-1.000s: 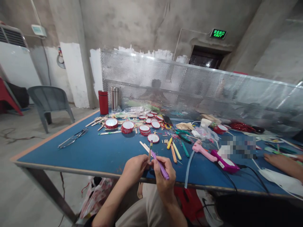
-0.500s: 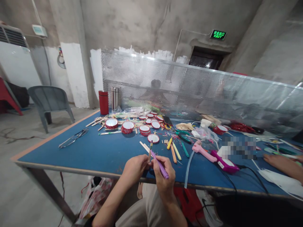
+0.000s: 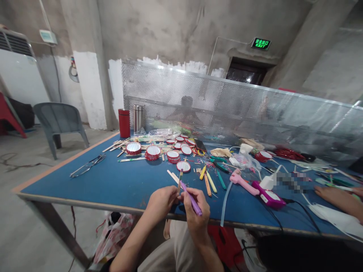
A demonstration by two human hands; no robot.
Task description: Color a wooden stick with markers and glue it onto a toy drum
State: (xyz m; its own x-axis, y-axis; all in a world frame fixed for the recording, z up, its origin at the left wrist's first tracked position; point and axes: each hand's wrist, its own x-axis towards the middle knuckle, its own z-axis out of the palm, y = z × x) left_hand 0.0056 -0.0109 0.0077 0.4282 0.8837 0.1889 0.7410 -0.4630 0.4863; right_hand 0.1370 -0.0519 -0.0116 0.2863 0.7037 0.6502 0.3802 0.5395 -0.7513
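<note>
My left hand is closed around a thin wooden stick that points up from my fingers, held over the near edge of the blue table. My right hand grips a purple marker like a pen, its tip touching the stick. Both hands are close together, just above my lap.
Several red-and-white round lids, loose sticks and coloured markers lie behind my hands. A pink glue gun with cable lies to the right. Another person's hand rests at far right. A red cup, steel flask and perforated metal screen stand at the back.
My hands stay nearly still; the marker tip shifts only slightly against the stick. The view drifts a little.
</note>
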